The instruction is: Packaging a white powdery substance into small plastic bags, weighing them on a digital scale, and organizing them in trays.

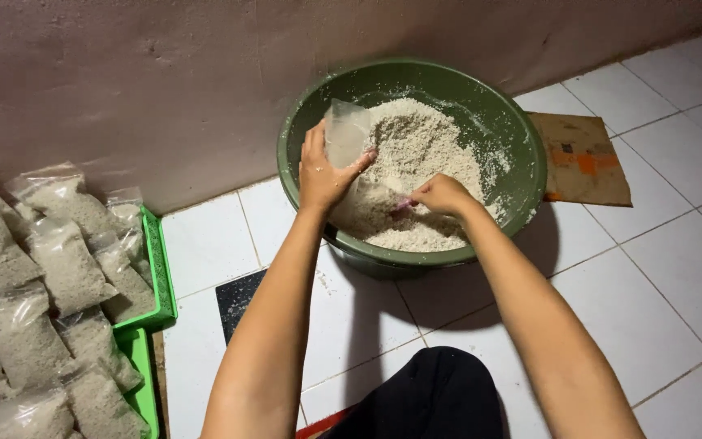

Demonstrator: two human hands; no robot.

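Head camera: we see a white tiled floor (pixel 660 268) under a pink wall (pixel 123 81). On it sits a round green plastic basin (pixel 522 154) heaped with pale crumbly grain (pixel 424 146). At far left, filled clear bags (pixel 50 276) lie on green plastic trays (pixel 160 276). A flat brown cardboard piece (pixel 582 158) lies beside the basin. Our left hand (pixel 325 171) grips a clear plastic bag (pixel 347 130) over the grain. Our right hand (pixel 442 195) is closed around a small pink scoop (pixel 400 206), barely visible, in the grain.
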